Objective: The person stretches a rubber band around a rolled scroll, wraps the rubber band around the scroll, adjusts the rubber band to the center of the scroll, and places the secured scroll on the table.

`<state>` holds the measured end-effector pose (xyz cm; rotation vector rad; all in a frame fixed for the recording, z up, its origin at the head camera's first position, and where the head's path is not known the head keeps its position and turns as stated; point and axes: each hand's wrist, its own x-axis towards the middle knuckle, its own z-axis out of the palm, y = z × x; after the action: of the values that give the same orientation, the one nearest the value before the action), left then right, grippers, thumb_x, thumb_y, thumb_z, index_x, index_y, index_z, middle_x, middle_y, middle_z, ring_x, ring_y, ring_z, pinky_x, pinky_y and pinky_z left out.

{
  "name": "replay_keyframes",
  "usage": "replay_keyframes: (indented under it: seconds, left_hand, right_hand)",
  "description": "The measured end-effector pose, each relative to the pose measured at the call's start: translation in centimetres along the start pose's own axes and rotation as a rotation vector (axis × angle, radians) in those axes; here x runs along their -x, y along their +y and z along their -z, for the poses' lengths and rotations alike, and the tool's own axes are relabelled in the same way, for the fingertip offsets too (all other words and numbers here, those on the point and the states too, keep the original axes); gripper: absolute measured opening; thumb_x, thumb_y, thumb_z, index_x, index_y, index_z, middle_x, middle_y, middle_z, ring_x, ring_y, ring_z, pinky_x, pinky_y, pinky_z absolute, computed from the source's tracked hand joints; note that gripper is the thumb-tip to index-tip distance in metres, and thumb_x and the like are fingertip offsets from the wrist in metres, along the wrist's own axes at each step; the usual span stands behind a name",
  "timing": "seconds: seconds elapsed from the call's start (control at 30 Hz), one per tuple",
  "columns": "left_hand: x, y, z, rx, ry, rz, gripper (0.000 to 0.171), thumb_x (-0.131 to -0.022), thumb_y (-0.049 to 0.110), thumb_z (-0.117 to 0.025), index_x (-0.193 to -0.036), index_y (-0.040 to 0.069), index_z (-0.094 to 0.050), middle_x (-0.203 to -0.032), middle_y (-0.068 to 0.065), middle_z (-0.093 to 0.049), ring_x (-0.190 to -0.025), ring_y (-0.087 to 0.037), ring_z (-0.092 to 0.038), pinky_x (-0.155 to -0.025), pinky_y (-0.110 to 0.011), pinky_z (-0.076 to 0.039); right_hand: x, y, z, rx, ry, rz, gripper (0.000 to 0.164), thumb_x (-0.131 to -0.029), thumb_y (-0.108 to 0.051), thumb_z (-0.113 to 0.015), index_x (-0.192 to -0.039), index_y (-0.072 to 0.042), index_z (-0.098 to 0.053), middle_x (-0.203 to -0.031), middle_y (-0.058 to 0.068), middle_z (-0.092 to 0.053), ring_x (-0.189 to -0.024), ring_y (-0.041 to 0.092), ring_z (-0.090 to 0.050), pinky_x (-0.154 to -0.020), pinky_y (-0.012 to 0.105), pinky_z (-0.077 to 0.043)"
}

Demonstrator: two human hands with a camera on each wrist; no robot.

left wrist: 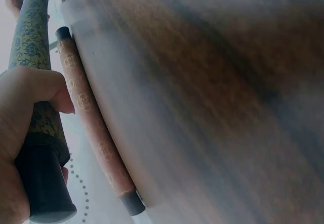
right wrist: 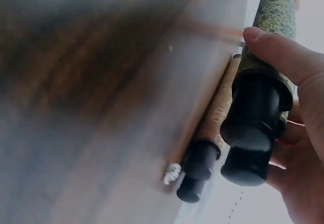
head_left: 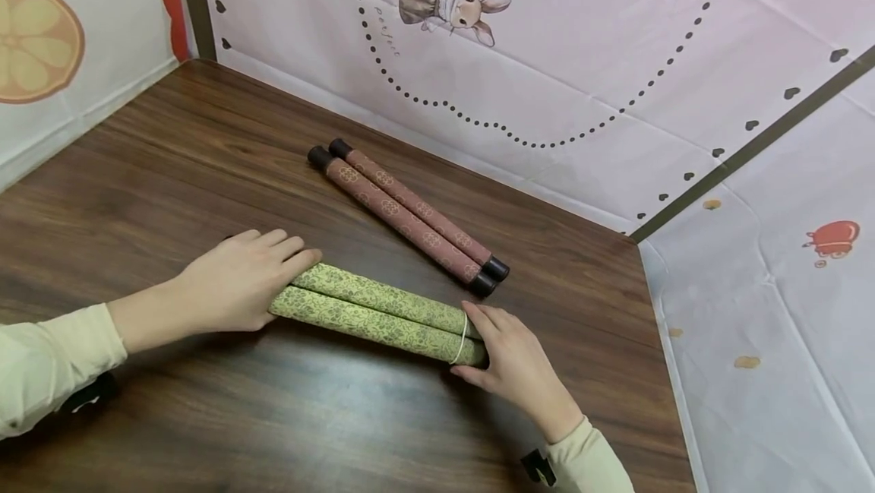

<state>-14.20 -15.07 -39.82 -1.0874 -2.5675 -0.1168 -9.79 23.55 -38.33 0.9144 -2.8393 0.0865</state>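
Note:
Two green floral scrolls (head_left: 372, 311) lie side by side, held level just above the table or on it; I cannot tell which. Around them near the right end runs a thin white band (head_left: 462, 339). My left hand (head_left: 239, 280) grips their left end, thumb across the patterned cover, and a black end knob (left wrist: 45, 183) sticks out below the palm in the left wrist view. At the other end my right hand (head_left: 513, 356) holds the pair between thumb and fingers, with black knobs (right wrist: 248, 133) showing in the right wrist view. Beyond them, two reddish-brown scrolls (head_left: 410, 212) rest together.
The dark wooden table (head_left: 342, 432) meets a pink rabbit-print cloth wall (head_left: 560, 45) at the back. White printed cloth stands on the left (head_left: 123, 14) and right (head_left: 772, 288). A small crumpled white thing (right wrist: 172, 173) is by the brown scrolls' ends.

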Motion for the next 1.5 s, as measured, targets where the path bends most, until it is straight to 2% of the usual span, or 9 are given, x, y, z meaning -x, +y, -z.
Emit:
replay_keyframes:
  seconds: [0.13,0.3,0.43,0.6,0.87,1.03,1.17,1.33,1.5]
  left_hand:
    - [0.0,0.8,0.3,0.012,-0.005,-0.001,0.076,-0.049,0.016,-0.08,-0.122,0.01,-0.059,-0.1,-0.004,-0.063,-0.09,-0.024,-0.06,-0.07,-0.04,-0.053]
    - [-0.6,1.3,0.2,0.006,-0.006,-0.005,0.077,-0.05,0.02,-0.082,-0.123,0.009,-0.058,-0.103,-0.006,-0.064,-0.092,-0.025,-0.061,-0.071,-0.04,-0.053]
    - [-0.4,0.9,0.3,0.016,-0.017,0.026,0.078,-0.05,0.019,-0.082,-0.124,0.01,-0.058,-0.104,-0.006,-0.064,-0.094,-0.026,-0.061,-0.073,-0.041,-0.054]
    - [0.0,0.5,0.9,0.021,-0.003,0.037,0.076,-0.049,0.017,-0.081,-0.122,0.01,-0.059,-0.102,-0.004,-0.063,-0.091,-0.024,-0.06,-0.069,-0.04,-0.051]
    - [-0.7,1.9,0.4,0.019,0.018,-0.007,0.078,-0.05,0.02,-0.081,-0.123,0.008,-0.059,-0.103,-0.006,-0.064,-0.091,-0.024,-0.06,-0.07,-0.038,-0.053]
    - [-0.7,1.5,0.4,0.011,0.002,0.008,0.078,-0.049,0.021,-0.083,-0.122,0.009,-0.059,-0.102,-0.005,-0.064,-0.091,-0.024,-0.06,-0.07,-0.038,-0.053]
    - [-0.3,1.1,0.8,0.016,-0.02,0.028,0.077,-0.049,0.018,-0.082,-0.122,0.009,-0.059,-0.104,-0.005,-0.064,-0.093,-0.025,-0.06,-0.072,-0.041,-0.053]
    - [-0.6,2.0,0.7,0.03,-0.027,0.011,0.079,-0.049,0.019,-0.082,-0.124,0.009,-0.059,-0.105,-0.006,-0.065,-0.095,-0.025,-0.061,-0.074,-0.041,-0.055]
    - [-1.0,2.9,0.2,0.032,-0.023,0.003,0.077,-0.05,0.022,-0.083,-0.123,0.01,-0.059,-0.103,-0.005,-0.064,-0.094,-0.023,-0.06,-0.072,-0.038,-0.053]
  right_hand:
    - [-0.6,-1.0,-0.6,-0.028,0.064,0.052,0.09,-0.067,-0.052,-0.085,-0.139,-0.008,-0.054,-0.123,0.006,-0.067,-0.113,0.021,-0.065,-0.096,0.037,-0.054]
    - [-2.0,-2.3,-0.6,-0.052,0.077,0.136,0.099,-0.07,-0.057,-0.081,-0.147,-0.007,-0.045,-0.129,0.007,-0.063,-0.117,0.021,-0.062,-0.097,0.035,-0.054]
    - [-1.6,-1.8,-0.1,-0.039,0.073,0.092,0.105,-0.065,-0.058,-0.083,-0.148,-0.008,-0.043,-0.133,0.007,-0.061,-0.122,0.023,-0.06,-0.103,0.037,-0.051]
    - [-1.2,-1.4,0.3,-0.026,0.099,0.052,0.092,-0.065,-0.05,-0.087,-0.14,-0.009,-0.053,-0.126,0.005,-0.065,-0.116,0.021,-0.063,-0.099,0.037,-0.053]
    - [-2.9,-3.4,0.2,-0.024,0.071,0.155,0.094,-0.071,-0.057,-0.08,-0.143,-0.006,-0.049,-0.13,0.007,-0.064,-0.118,0.02,-0.063,-0.1,0.033,-0.052]
    - [-2.3,-2.9,0.4,-0.05,0.048,0.098,0.102,-0.067,-0.06,-0.082,-0.147,-0.008,-0.045,-0.132,0.006,-0.063,-0.122,0.02,-0.061,-0.103,0.035,-0.051]
    - [-1.8,-2.3,0.2,-0.046,0.082,0.073,0.093,-0.066,-0.053,-0.085,-0.14,-0.007,-0.052,-0.124,0.004,-0.066,-0.115,0.018,-0.063,-0.098,0.034,-0.053]
    - [-2.6,-3.3,-0.3,-0.041,0.105,0.136,0.089,-0.069,-0.054,-0.083,-0.137,-0.005,-0.054,-0.123,0.007,-0.068,-0.113,0.019,-0.065,-0.096,0.033,-0.054]
    - [-3.3,-4.3,-0.3,-0.045,0.083,0.168,0.096,-0.07,-0.062,-0.078,-0.142,-0.006,-0.05,-0.129,0.006,-0.065,-0.117,0.019,-0.064,-0.099,0.032,-0.053]
